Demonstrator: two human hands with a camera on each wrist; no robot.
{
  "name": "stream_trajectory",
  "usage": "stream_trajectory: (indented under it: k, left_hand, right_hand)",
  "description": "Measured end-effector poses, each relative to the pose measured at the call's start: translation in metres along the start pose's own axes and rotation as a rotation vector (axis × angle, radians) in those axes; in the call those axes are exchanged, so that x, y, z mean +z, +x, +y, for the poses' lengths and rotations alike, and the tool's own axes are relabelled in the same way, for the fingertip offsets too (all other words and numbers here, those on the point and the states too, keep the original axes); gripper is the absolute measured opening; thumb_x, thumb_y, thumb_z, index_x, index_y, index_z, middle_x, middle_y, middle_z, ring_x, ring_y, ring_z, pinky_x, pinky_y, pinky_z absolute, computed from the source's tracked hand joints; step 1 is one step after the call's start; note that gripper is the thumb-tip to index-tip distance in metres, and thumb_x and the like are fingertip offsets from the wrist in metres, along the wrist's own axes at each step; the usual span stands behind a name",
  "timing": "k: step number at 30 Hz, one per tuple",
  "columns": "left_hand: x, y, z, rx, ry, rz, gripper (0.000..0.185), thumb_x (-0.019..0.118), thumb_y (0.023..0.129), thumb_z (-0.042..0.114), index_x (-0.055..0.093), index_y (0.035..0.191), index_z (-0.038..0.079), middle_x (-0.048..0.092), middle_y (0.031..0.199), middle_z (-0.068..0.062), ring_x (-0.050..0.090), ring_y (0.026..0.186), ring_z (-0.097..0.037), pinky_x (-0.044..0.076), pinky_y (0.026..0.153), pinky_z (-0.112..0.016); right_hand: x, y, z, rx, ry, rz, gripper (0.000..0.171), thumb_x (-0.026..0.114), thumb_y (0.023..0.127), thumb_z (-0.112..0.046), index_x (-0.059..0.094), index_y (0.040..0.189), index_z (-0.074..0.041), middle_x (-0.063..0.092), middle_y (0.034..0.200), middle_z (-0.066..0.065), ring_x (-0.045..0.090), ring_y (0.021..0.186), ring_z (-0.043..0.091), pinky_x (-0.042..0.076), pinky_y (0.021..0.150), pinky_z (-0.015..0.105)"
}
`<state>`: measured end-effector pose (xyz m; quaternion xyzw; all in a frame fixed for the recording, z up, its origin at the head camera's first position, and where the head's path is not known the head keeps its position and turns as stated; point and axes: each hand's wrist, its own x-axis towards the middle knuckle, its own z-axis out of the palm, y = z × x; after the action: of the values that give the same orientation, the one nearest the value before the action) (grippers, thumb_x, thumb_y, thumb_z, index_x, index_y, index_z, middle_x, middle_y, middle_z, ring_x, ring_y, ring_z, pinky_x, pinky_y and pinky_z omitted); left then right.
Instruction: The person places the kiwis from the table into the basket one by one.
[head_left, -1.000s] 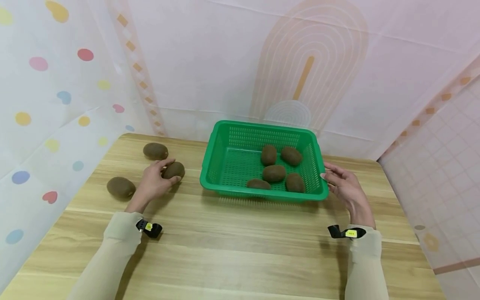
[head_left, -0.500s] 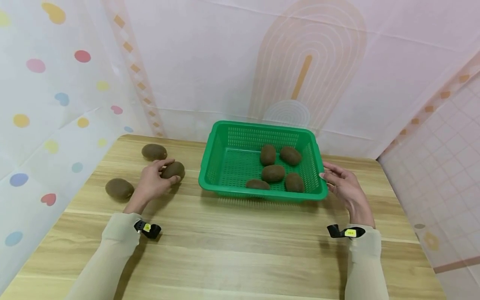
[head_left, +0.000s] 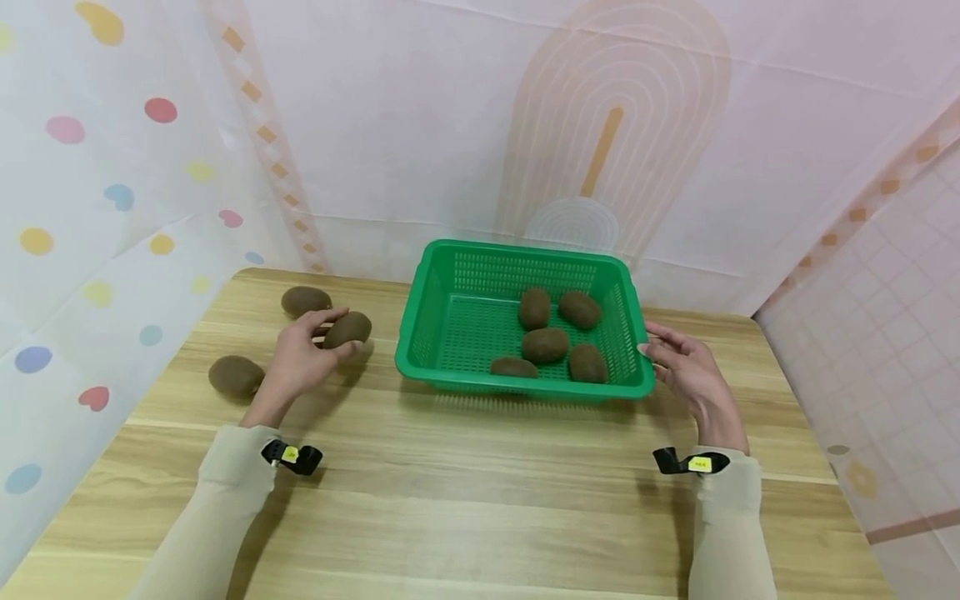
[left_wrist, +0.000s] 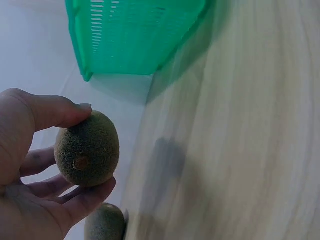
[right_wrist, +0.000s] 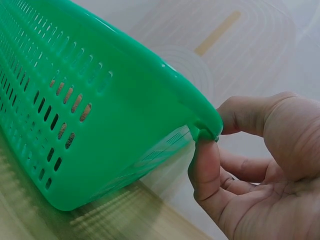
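Brown and fuzzy, the kiwi (left_wrist: 87, 149) sits pinched between the thumb and curled fingers of the left hand (head_left: 296, 360), lifted just clear of the wooden table (head_left: 480, 492). Its long axis tilts toward the green basket (head_left: 450, 333), which lies to the right of this hand, near but apart. The left hand is the nearer one to the fruit outside the basket; the right hand (head_left: 686, 371) grips the basket's right rim, thumb under the lip and a finger over it. Inside the basket lie five kiwis (head_left: 545, 343), gathered toward its right half. Left of the basket, two more kiwis (head_left: 306, 300) rest on the table, one behind the held fruit, one (head_left: 236, 376) beyond the wrist.
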<state>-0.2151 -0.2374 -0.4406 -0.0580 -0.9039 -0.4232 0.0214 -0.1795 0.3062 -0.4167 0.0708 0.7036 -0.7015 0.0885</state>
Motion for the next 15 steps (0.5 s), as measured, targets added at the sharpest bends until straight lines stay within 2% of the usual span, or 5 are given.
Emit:
stream_trajectory:
  k: [6, 9, 15]
  left_hand:
    - [-0.001, 0.003, 0.014, -0.007, -0.050, -0.003, 0.065, 0.075, 0.095, 0.036, 0.053, 0.151, 0.011, 0.047, 0.155, -0.021, 0.052, 0.133, -0.047, 0.053, 0.099, -0.060]
    - [-0.002, 0.001, 0.017, -0.015, -0.076, 0.010, 0.065, 0.075, 0.094, 0.037, 0.053, 0.151, 0.014, 0.048, 0.156, -0.018, 0.054, 0.132, -0.044, 0.054, 0.097, -0.055]
    - [-0.001, -0.003, 0.024, -0.002, -0.089, 0.036, 0.063, 0.077, 0.093, 0.039, 0.056, 0.149, 0.017, 0.055, 0.149, -0.015, 0.059, 0.127, -0.040, 0.055, 0.088, -0.032]
  right_hand:
    - [-0.003, -0.004, -0.002, 0.008, 0.020, 0.021, 0.068, 0.067, 0.100, -0.015, 0.035, 0.158, 0.001, 0.064, 0.107, -0.010, 0.063, 0.096, 0.002, 0.057, 0.081, 0.016]
    - [-0.002, -0.004, -0.003, 0.004, 0.020, 0.014, 0.069, 0.068, 0.100, -0.015, 0.035, 0.158, 0.001, 0.064, 0.108, -0.009, 0.063, 0.096, 0.002, 0.056, 0.081, 0.017]
    - [0.002, -0.001, -0.002, 0.005, 0.016, 0.002, 0.067, 0.067, 0.100, -0.015, 0.035, 0.157, 0.001, 0.063, 0.107, -0.009, 0.063, 0.095, 0.003, 0.056, 0.081, 0.017]
